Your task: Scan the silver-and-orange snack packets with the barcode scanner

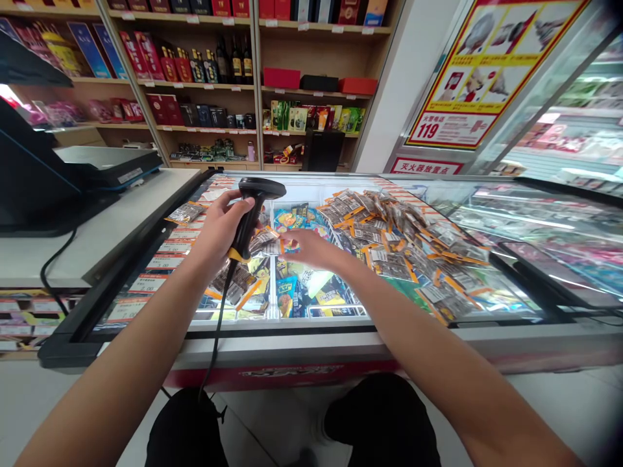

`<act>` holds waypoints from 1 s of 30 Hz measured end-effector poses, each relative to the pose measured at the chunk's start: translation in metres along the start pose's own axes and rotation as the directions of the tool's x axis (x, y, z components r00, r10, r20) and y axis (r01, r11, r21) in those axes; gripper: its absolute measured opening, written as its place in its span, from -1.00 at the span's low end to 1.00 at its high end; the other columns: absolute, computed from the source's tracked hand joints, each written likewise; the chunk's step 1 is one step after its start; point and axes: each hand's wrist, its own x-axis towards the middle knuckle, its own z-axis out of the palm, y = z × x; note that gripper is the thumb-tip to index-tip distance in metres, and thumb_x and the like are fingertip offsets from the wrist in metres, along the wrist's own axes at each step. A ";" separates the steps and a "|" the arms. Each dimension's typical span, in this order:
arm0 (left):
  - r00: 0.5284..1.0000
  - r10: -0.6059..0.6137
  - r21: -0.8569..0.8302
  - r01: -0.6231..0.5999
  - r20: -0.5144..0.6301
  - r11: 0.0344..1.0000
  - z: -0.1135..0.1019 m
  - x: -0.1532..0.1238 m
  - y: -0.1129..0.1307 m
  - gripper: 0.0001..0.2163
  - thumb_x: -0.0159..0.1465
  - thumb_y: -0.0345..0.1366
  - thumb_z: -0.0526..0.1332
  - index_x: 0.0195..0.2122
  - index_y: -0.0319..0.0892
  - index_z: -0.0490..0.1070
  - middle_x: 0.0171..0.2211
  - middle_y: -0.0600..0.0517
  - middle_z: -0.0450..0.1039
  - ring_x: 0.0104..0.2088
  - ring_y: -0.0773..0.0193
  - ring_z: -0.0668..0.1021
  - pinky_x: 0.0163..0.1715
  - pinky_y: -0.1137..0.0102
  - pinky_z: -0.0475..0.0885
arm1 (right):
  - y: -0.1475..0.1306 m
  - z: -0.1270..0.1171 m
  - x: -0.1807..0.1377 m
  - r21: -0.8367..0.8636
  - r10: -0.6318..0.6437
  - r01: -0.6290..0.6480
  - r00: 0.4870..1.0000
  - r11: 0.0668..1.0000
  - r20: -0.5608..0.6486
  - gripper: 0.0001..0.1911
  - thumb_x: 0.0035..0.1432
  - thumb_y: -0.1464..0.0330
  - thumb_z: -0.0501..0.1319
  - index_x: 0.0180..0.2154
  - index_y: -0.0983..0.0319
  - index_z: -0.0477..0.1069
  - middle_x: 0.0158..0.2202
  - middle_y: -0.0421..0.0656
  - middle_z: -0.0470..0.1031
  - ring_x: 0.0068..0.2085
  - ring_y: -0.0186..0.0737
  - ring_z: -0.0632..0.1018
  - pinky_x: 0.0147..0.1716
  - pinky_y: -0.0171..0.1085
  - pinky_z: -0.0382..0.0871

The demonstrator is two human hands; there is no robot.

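Gripping a scanner (256, 206), left hand (220, 232) closed; right hand (317, 251) at packet (287, 246), grasp unclear.

smeared by motion: right hand (314, 251) and packet (286, 246) at its 9 o'clock, grip and print unreadable. hidden within left hand (219, 230): handle of scanner (263, 189). cut at 9 o'clock edge: monitor (29, 175).
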 end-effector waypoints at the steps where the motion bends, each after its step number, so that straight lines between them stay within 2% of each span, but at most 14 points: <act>1: 1.000 -0.001 0.001 0.001 0.006 1.000 0.000 0.000 -0.001 -0.60 0.11 -0.14 0.40 -0.07 -0.17 0.42 -0.42 0.07 0.52 -0.52 0.29 0.60 -0.58 0.48 0.44 | -0.003 0.003 0.001 0.007 -0.032 0.032 0.999 0.999 0.008 -0.46 0.27 0.16 0.39 0.22 0.17 0.48 0.20 0.03 0.53 0.06 0.08 0.59 0.03 0.00 0.49; 5: 0.999 -0.024 0.030 0.023 0.021 0.999 0.001 0.001 -0.008 -0.59 0.14 -0.12 0.39 -0.04 -0.16 0.42 -0.41 0.05 0.55 -0.54 0.30 0.58 -0.59 0.47 0.43 | -0.016 0.011 0.002 0.050 -0.121 0.120 0.992 0.992 0.036 -0.47 0.20 0.13 0.44 0.14 0.16 0.51 0.08 -0.01 0.58 0.02 0.00 0.59 -0.02 -0.10 0.48; 7: 0.999 -0.029 0.047 0.027 0.023 0.999 0.002 0.002 -0.011 -0.61 0.15 -0.11 0.38 -0.05 -0.16 0.42 -0.41 0.04 0.56 -0.55 0.29 0.58 -0.60 0.47 0.42 | -0.016 0.007 0.003 0.070 -0.103 0.100 0.993 0.993 0.050 -0.42 0.19 0.03 0.42 0.16 0.14 0.49 0.08 -0.01 0.58 0.01 0.01 0.60 -0.04 -0.11 0.49; 9: 0.999 -0.026 0.052 0.024 0.026 0.998 0.002 0.003 -0.012 -0.62 0.15 -0.11 0.37 -0.06 -0.16 0.41 -0.41 0.03 0.56 -0.54 0.29 0.58 -0.60 0.47 0.42 | -0.006 -0.002 0.004 0.000 -0.042 0.042 0.999 0.999 -0.023 -0.39 0.28 -0.08 0.30 0.19 0.14 0.47 0.10 0.03 0.56 0.06 0.06 0.57 0.03 -0.05 0.47; 11: 0.999 -0.026 0.048 0.024 0.032 0.999 0.001 0.003 -0.013 -0.62 0.16 -0.12 0.37 -0.06 -0.16 0.41 -0.41 0.02 0.56 -0.54 0.28 0.58 -0.59 0.47 0.42 | 0.011 -0.015 0.003 -0.216 0.063 -0.110 0.975 0.970 -0.213 -0.38 0.38 -0.08 0.15 0.22 0.19 0.46 0.18 0.12 0.49 0.22 0.21 0.46 0.19 0.09 0.33; 13: 0.999 -0.027 0.038 0.026 0.038 0.999 0.001 0.004 -0.012 -0.62 0.16 -0.12 0.37 -0.06 -0.15 0.41 -0.39 0.02 0.57 -0.54 0.28 0.59 -0.58 0.46 0.43 | 0.032 -0.027 0.001 -0.400 0.226 -0.380 0.897 0.834 -0.380 -0.31 0.35 -0.04 0.19 0.31 0.27 0.36 0.29 0.23 0.37 0.35 0.39 0.28 0.27 0.24 0.16; 14: 0.999 -0.028 0.035 0.027 0.040 0.999 0.001 0.004 -0.012 -0.63 0.16 -0.12 0.37 -0.06 -0.15 0.41 -0.38 0.01 0.58 -0.53 0.28 0.59 -0.58 0.46 0.43 | 0.041 -0.032 -0.001 -0.433 0.309 -0.473 0.864 0.767 -0.398 -0.25 0.34 -0.05 0.19 0.36 0.28 0.30 0.32 0.26 0.33 0.38 0.42 0.24 0.29 0.27 0.10; 16: 0.999 -0.028 0.035 0.027 0.042 0.999 0.001 0.003 -0.012 -0.63 0.17 -0.13 0.37 -0.06 -0.15 0.41 -0.36 0.01 0.58 -0.51 0.28 0.60 -0.58 0.46 0.43 | 0.053 -0.040 -0.003 -0.456 0.444 -0.556 0.831 0.695 -0.336 -0.20 0.36 -0.07 0.14 0.41 0.30 0.21 0.38 0.25 0.27 0.41 0.42 0.19 0.32 0.27 0.03; 19: 0.999 -0.027 0.042 0.026 0.038 0.999 0.002 0.002 -0.012 -0.64 0.17 -0.14 0.37 -0.06 -0.16 0.41 -0.33 0.00 0.58 -0.49 0.28 0.61 -0.59 0.47 0.43 | 0.058 -0.045 -0.004 -0.480 0.507 -0.551 0.830 0.683 -0.232 -0.24 0.40 -0.07 0.05 0.41 0.27 0.23 0.40 0.19 0.25 0.43 0.38 0.18 0.33 0.25 0.02; 22: 0.998 -0.033 0.037 0.031 0.050 0.999 0.003 0.001 -0.010 -0.64 0.18 -0.15 0.36 -0.05 -0.15 0.41 -0.31 -0.01 0.59 -0.47 0.28 0.61 -0.57 0.46 0.44 | 0.054 -0.044 -0.004 -0.492 0.475 -0.540 0.840 0.683 -0.262 -0.33 0.39 -0.05 0.06 0.29 0.23 0.39 0.35 0.17 0.32 0.40 0.39 0.20 0.30 0.25 0.07; 26: 0.997 -0.041 0.032 0.039 0.061 0.999 0.003 -0.001 -0.007 -0.63 0.17 -0.15 0.36 -0.05 -0.15 0.39 -0.31 0.00 0.60 -0.47 0.28 0.62 -0.55 0.46 0.44 | 0.051 -0.042 -0.002 -0.485 0.334 -0.467 0.880 0.739 -0.339 -0.56 0.40 0.05 0.13 0.08 0.15 0.57 0.23 0.13 0.42 0.31 0.37 0.31 0.21 0.21 0.18; 30: 0.997 -0.048 0.028 0.046 0.056 0.999 0.005 -0.001 -0.006 -0.64 0.14 -0.17 0.37 -0.08 -0.16 0.38 -0.33 0.02 0.60 -0.50 0.30 0.61 -0.55 0.46 0.43 | 0.049 -0.039 0.001 -0.429 0.212 -0.293 0.951 0.854 -0.227 -0.78 0.35 0.20 0.25 -0.13 0.17 0.60 -0.02 0.02 0.57 0.07 0.15 0.54 0.10 0.04 0.33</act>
